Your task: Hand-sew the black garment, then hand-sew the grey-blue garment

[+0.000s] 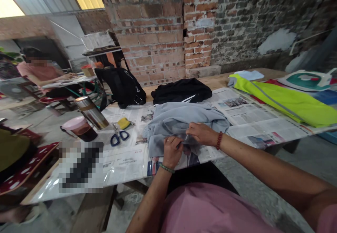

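Observation:
A light grey-blue garment (168, 120) lies bunched on the newspaper-covered table in front of me. My left hand (173, 151), with a green bead bracelet, is closed on its near edge. Just to the right, my right hand (201, 133), wearing a red bead bracelet, pinches the same cloth between thumb and fingers. A small gap separates the two hands, and the cloth stretches across it. Whether a needle or thread is between the fingers is too small to make out.
Left of the garment are dark-handled scissors (119, 138), a yellow item (123, 123), a lidded cup of dark drink (80, 129) and a steel flask (92, 112). Behind lie a black bag (122, 87) and black cloth (181, 90). At right are a neon-yellow garment (284, 99) and an iron (306, 81).

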A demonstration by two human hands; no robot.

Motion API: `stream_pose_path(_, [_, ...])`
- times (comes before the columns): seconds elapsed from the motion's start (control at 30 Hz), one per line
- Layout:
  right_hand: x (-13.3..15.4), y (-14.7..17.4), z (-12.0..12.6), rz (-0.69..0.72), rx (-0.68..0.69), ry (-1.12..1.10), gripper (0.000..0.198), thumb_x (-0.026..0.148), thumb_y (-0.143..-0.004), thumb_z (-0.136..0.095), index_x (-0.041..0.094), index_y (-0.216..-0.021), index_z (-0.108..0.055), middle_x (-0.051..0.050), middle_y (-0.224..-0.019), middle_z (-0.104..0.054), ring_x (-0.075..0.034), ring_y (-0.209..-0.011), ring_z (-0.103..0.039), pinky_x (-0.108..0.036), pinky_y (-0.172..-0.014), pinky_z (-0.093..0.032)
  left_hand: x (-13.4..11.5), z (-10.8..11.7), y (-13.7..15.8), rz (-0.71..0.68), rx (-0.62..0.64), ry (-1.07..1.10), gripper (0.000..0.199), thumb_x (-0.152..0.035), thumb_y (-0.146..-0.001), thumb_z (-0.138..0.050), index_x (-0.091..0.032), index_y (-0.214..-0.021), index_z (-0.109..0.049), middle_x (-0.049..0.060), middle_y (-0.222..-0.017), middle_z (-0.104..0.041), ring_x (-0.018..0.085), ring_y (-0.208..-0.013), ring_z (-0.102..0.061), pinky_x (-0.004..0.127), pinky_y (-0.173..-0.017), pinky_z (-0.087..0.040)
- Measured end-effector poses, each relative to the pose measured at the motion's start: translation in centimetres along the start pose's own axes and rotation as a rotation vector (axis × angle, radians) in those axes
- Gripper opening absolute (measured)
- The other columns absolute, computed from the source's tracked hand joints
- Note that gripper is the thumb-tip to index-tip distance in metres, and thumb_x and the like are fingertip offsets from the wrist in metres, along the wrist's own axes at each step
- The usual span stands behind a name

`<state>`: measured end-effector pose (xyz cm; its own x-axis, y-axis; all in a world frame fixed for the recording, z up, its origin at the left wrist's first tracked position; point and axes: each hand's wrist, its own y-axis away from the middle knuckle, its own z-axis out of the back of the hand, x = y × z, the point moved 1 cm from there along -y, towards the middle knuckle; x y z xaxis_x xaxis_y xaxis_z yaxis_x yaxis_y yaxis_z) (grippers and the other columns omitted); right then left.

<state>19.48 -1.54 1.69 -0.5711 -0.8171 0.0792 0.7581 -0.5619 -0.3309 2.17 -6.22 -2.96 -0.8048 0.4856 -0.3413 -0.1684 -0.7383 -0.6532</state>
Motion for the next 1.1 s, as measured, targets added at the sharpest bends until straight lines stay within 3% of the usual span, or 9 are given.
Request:
stream_pose_path(0.27, [0.7, -0.5, -0.8, 0.095, -0.002, 0.027, 0.020, 0.010, -0.081, -0.045, 0.017, -0.093, -0.059, -0.007, -0.086, -0.056, -0.016, -0.075, -0.052, -0.028, -0.069, -0.037, -0.1, 0.1, 0.0, 0.011, 0.017, 0.001, 0.018, -0.006, -0.067, -0.056, -0.021, -0.073, -0.063, 0.002, -0.074, -0.065, 0.018, -0.079, -0.058, 0.035, -0.082, -0.038])
stream_pose_path(0.37, [0.8, -0.8, -1.0, 0.102, -0.012, -0.066, 0.026, 0.009, -0.081, -0.043, 0.018, -0.100, -0.057, -0.006, -0.088, -0.059, -0.016, -0.077, -0.055, -0.029, -0.072, -0.038, 0.0, 0.1, 0.0, 0.006, 0.008, 0.008, 0.019, -0.006, -0.068, -0.055, -0.022, -0.073, -0.063, 0.001, -0.074, -0.065, 0.017, -0.078, -0.058, 0.034, -0.082, -0.037])
stream_pose_path(0.53, [0.7, -1.4, -1.1, -0.065, -0.119, -0.365, 0.034, 0.010, -0.081, -0.041, 0.017, -0.113, -0.051, -0.007, -0.105, -0.062, -0.016, -0.092, -0.057, -0.027, -0.078, -0.040, 0.0, -0.1, 0.0, -0.007, 0.027, 0.013, 0.014, -0.010, -0.072, -0.056, -0.021, -0.074, -0.064, 0.001, -0.072, -0.066, 0.018, -0.078, -0.059, 0.033, -0.079, -0.037])
stream_pose_path(0.63, [0.8, -1.5, -1.5, -0.172, -0.109, -0.441, 0.035, 0.010, -0.080, -0.042, 0.017, -0.113, -0.051, -0.005, -0.092, -0.064, -0.016, -0.081, -0.059, -0.026, -0.071, -0.041, -0.1, -0.2, 0.0, -0.006, 0.060, 0.013, 0.012, -0.014, -0.076, -0.056, -0.021, -0.075, -0.065, 0.001, -0.072, -0.066, 0.017, -0.077, -0.059, 0.033, -0.079, -0.037])
stream_pose_path(0.77, [1.3, -1.4, -2.5, -0.188, -0.043, -0.498, 0.037, 0.007, -0.077, -0.042, 0.017, -0.111, -0.050, 0.001, -0.068, -0.060, -0.014, -0.066, -0.056, -0.024, -0.063, -0.041, 0.0, -0.2, 0.0, 0.007, 0.056, 0.048, 0.012, -0.014, -0.078, -0.054, -0.020, -0.075, -0.065, 0.002, -0.073, -0.067, 0.017, -0.077, -0.059, 0.033, -0.079, -0.038])
stream_pose_path(0.9, [1.3, -1.2, -3.3, -0.172, -0.014, -0.529, 0.035, 0.007, -0.078, -0.040, 0.015, -0.111, -0.049, -0.003, -0.077, -0.063, -0.015, -0.073, -0.058, -0.026, -0.067, -0.043, 0.4, -0.1, -0.2, 0.091, 0.068, 0.176, 0.012, -0.013, -0.075, -0.055, -0.020, -0.075, -0.065, 0.003, -0.076, -0.066, 0.017, -0.079, -0.058, 0.032, -0.076, -0.041])
stream_pose_path(1.0, [0.8, -0.8, -3.1, -0.172, -0.157, -0.498, 0.032, 0.010, -0.082, -0.036, 0.015, -0.111, -0.049, -0.009, -0.096, -0.061, -0.017, -0.088, -0.057, -0.031, -0.078, -0.044, 0.8, -0.3, -0.4, 0.201, 0.113, 0.369, 0.010, -0.015, -0.074, -0.055, -0.019, -0.073, -0.064, 0.002, -0.072, -0.064, 0.015, -0.072, -0.058, 0.027, -0.067, -0.044])
stream_pose_path(1.1, [0.6, 0.3, -2.9, -0.170, -0.360, -0.445, 0.029, 0.011, -0.082, -0.036, 0.017, -0.105, -0.052, -0.009, -0.098, -0.059, -0.018, -0.094, -0.054, -0.035, -0.084, -0.043, 1.0, -0.4, -0.5, 0.358, 0.155, 0.519, 0.009, -0.020, -0.073, -0.056, -0.017, -0.070, -0.064, -0.001, -0.064, -0.061, 0.013, -0.062, -0.055, 0.024, -0.060, -0.043])
